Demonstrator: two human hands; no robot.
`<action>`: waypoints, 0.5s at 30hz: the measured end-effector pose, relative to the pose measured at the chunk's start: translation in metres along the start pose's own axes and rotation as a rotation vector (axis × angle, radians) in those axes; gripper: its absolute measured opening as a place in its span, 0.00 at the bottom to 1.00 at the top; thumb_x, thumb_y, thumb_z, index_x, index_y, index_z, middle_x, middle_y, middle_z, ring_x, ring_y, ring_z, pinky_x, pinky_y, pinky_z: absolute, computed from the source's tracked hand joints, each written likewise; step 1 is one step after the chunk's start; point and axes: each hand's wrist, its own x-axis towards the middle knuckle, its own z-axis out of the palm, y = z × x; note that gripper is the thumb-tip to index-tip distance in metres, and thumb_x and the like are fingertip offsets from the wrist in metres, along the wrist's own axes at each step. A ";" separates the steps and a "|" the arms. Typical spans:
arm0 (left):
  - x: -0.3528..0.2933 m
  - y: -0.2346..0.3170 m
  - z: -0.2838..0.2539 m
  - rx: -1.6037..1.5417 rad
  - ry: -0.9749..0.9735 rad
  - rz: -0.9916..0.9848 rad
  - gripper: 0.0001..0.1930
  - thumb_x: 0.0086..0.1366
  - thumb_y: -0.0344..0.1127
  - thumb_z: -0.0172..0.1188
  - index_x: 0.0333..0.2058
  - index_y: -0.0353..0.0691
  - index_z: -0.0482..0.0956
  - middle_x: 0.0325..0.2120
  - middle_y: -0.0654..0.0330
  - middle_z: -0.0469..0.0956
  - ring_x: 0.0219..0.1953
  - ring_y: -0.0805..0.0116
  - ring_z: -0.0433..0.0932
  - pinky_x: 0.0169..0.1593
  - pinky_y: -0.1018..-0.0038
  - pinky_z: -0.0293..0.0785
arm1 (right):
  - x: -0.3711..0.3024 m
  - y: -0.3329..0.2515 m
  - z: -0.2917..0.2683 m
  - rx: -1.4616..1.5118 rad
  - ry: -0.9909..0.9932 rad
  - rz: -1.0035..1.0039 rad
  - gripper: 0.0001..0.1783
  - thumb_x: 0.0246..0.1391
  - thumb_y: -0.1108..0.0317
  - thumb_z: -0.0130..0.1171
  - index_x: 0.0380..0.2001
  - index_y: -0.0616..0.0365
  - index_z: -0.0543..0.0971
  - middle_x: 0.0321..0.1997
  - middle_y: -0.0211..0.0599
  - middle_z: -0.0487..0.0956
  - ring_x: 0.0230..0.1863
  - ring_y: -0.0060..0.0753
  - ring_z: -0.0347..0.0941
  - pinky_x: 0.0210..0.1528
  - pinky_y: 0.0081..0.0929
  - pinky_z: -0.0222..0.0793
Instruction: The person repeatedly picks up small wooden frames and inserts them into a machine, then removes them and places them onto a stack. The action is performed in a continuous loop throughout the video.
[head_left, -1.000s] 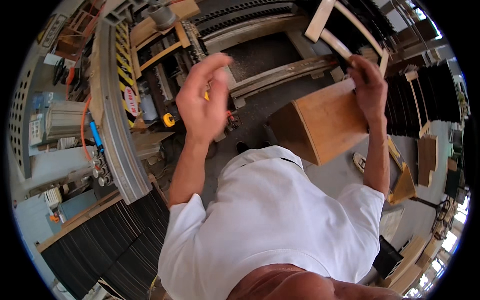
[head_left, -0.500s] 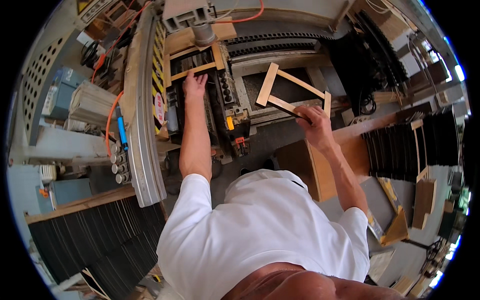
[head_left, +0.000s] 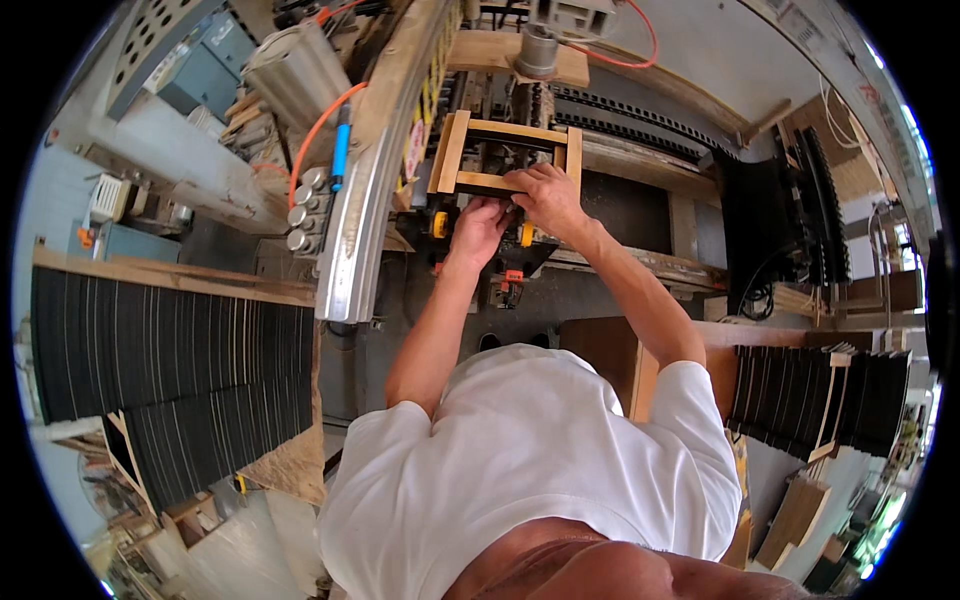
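A pale wooden frame with dark edges (head_left: 453, 152) is over the machine bed in front of me. My right hand (head_left: 548, 200) grips its near rail close to the right corner. Beneath it, parts of a second wooden frame (head_left: 437, 160) show at the left side. My left hand (head_left: 480, 235) is turned palm up just below the near rail, touching or almost touching my right fingers. Its fingers are curled, and what they pinch is hidden. A metal cylinder (head_left: 537, 55) hangs beyond the frames.
An aluminium rail (head_left: 355, 240) with a blue pen-like tube (head_left: 341, 155) runs along the left. Black-edged frames are stacked at the left (head_left: 170, 350) and right (head_left: 785, 395). A wooden box (head_left: 600, 350) stands at my right, and black cable chain (head_left: 630, 120) crosses behind the machine.
My right hand has carried its frame leftward from the machine's right side onto the bed, above the other frame. My left hand has drawn back toward me, beside the right. The view has shifted left.
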 end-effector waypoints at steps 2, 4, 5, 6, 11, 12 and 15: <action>0.000 -0.001 -0.005 -0.041 -0.027 0.018 0.17 0.61 0.25 0.51 0.50 0.42 0.70 0.46 0.63 0.74 0.52 0.65 0.71 0.59 0.62 0.62 | 0.005 -0.005 0.002 -0.024 -0.022 -0.018 0.21 0.47 0.68 0.61 0.47 0.51 0.76 0.41 0.36 0.80 0.47 0.42 0.73 0.52 0.40 0.65; 0.005 0.000 -0.008 -0.065 -0.059 0.027 0.15 0.64 0.27 0.52 0.50 0.42 0.70 0.47 0.62 0.73 0.52 0.65 0.71 0.59 0.62 0.62 | 0.007 -0.009 -0.001 -0.025 -0.110 0.029 0.22 0.46 0.69 0.61 0.48 0.51 0.76 0.41 0.37 0.80 0.46 0.43 0.73 0.51 0.39 0.65; 0.008 -0.002 -0.009 -0.077 -0.076 0.030 0.14 0.65 0.28 0.52 0.50 0.43 0.70 0.47 0.62 0.73 0.52 0.64 0.71 0.59 0.61 0.62 | 0.009 -0.010 -0.004 -0.029 -0.155 0.055 0.22 0.46 0.69 0.61 0.48 0.51 0.75 0.40 0.37 0.80 0.46 0.43 0.73 0.51 0.39 0.65; 0.009 -0.004 -0.009 -0.089 -0.042 0.044 0.14 0.66 0.29 0.52 0.50 0.42 0.70 0.47 0.61 0.73 0.52 0.64 0.71 0.60 0.61 0.62 | 0.008 -0.006 -0.001 -0.013 -0.139 0.022 0.22 0.45 0.70 0.61 0.48 0.51 0.75 0.40 0.39 0.80 0.44 0.45 0.73 0.49 0.40 0.65; -0.002 -0.008 0.006 -0.026 0.182 0.127 0.12 0.69 0.32 0.51 0.50 0.40 0.69 0.49 0.60 0.73 0.54 0.62 0.71 0.61 0.60 0.63 | 0.033 0.019 -0.001 0.037 -0.075 -0.001 0.22 0.44 0.72 0.62 0.47 0.50 0.76 0.37 0.40 0.81 0.43 0.47 0.74 0.47 0.42 0.67; -0.013 -0.009 0.008 -0.006 0.186 0.125 0.15 0.70 0.31 0.51 0.53 0.39 0.67 0.52 0.59 0.72 0.56 0.62 0.70 0.61 0.61 0.64 | 0.043 0.028 0.000 0.043 -0.063 0.011 0.23 0.44 0.72 0.63 0.47 0.49 0.76 0.37 0.40 0.81 0.43 0.47 0.74 0.47 0.42 0.67; -0.062 -0.020 0.003 0.003 0.215 0.094 0.18 0.70 0.30 0.48 0.58 0.42 0.64 0.58 0.58 0.68 0.62 0.60 0.65 0.63 0.59 0.62 | 0.068 0.048 0.011 0.026 -0.066 -0.005 0.20 0.45 0.74 0.61 0.45 0.50 0.76 0.38 0.42 0.81 0.43 0.49 0.73 0.47 0.45 0.67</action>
